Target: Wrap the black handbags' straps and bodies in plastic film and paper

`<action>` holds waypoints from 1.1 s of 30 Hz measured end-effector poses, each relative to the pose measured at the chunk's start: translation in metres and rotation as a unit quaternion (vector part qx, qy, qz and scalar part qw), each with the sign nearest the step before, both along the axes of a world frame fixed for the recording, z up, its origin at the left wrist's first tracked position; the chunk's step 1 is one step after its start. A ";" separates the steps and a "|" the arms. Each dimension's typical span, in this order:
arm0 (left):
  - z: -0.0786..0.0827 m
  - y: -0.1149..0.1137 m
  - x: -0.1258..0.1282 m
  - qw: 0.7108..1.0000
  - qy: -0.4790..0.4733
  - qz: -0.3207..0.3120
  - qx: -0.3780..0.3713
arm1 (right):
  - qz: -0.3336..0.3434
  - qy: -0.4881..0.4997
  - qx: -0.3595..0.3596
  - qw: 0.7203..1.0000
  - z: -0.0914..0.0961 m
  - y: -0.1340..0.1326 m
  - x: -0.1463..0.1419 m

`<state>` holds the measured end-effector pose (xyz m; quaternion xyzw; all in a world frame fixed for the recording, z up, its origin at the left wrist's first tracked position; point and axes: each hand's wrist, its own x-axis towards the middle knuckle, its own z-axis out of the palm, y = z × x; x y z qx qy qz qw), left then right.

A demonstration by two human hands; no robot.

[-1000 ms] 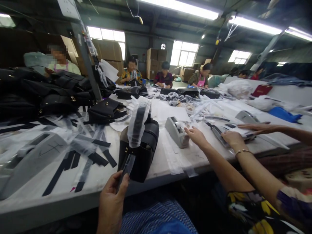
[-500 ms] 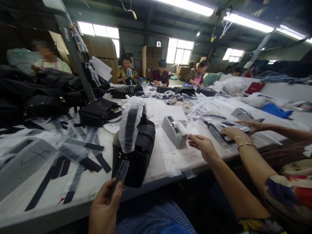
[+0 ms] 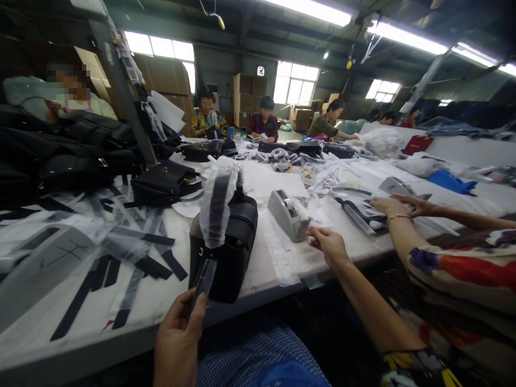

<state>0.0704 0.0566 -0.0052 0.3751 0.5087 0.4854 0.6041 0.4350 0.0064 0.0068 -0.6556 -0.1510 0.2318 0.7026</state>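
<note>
Handbag point(image 3: 231, 277): handle point(image 3: 216, 201) wrapped; left grip point(image 3: 181, 328) clamped on filmed strap point(image 3: 206, 278). Right grip point(image 3: 332, 250): together beside tape dispenser point(image 3: 296, 224). Likely pending: strips point(image 3: 153, 267), nine o'clock.

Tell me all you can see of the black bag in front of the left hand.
The bag is black, smooth and leather-like, with a rounded, boxy body. It looks roughly upright at the near edge of the table; its underside is hidden. A dark handle arches above it, covered in whitish, translucent wrap. A gold-coloured fitting shows on the near side. A dark strap in clear film runs down to the left hand, which pinches it; how it joins the bag is unclear.
</note>
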 end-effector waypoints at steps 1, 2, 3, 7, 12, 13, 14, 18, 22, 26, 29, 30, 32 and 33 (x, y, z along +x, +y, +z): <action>0.001 0.000 0.001 1.000 0.000 0.001 0.001 | -0.005 0.008 0.001 1.000 -0.001 0.002 0.000; 0.002 0.000 0.001 1.000 -0.001 0.002 0.004 | -0.010 0.017 0.002 1.000 -0.003 0.003 0.000; 0.003 0.000 0.002 1.000 -0.004 0.002 0.009 | -0.014 0.026 0.002 1.000 -0.004 0.005 0.001; 0.003 -0.002 0.003 0.999 -0.019 -0.011 0.035 | -0.027 0.058 0.004 0.998 -0.006 0.007 0.001; 0.001 -0.004 0.003 0.998 -0.043 -0.016 0.053 | -0.042 0.059 0.009 0.997 -0.003 0.007 -0.004; 0.001 -0.004 0.004 0.997 -0.047 -0.018 0.052 | -0.044 0.059 0.008 0.997 -0.002 0.007 -0.005; 0.001 -0.004 0.004 0.997 -0.050 -0.019 0.051 | -0.046 0.058 0.007 0.997 -0.002 0.008 -0.005; 0.003 -0.003 0.005 0.996 -0.063 -0.025 0.061 | -0.052 0.049 -0.003 0.997 -0.004 0.009 -0.003; 0.001 -0.002 0.005 0.995 -0.065 -0.029 0.069 | -0.062 0.017 -0.029 0.997 -0.006 -0.003 -0.019; -0.004 -0.003 0.005 0.994 -0.059 -0.039 0.083 | 0.061 -0.085 -0.016 0.994 0.013 -0.020 -0.080; -0.006 -0.003 0.005 0.993 -0.045 -0.041 0.102 | 0.271 -0.143 -0.003 0.952 0.039 -0.017 -0.146; -0.005 -0.004 0.005 0.992 -0.037 -0.042 0.109 | 0.321 -0.134 0.001 0.937 0.046 -0.013 -0.166; -0.002 -0.005 0.005 0.991 -0.022 -0.047 0.124 | 0.386 -0.114 0.007 0.915 0.055 0.000 -0.198; -0.001 -0.005 0.004 0.990 -0.016 -0.050 0.133 | 0.404 -0.105 0.004 0.909 0.056 0.008 -0.210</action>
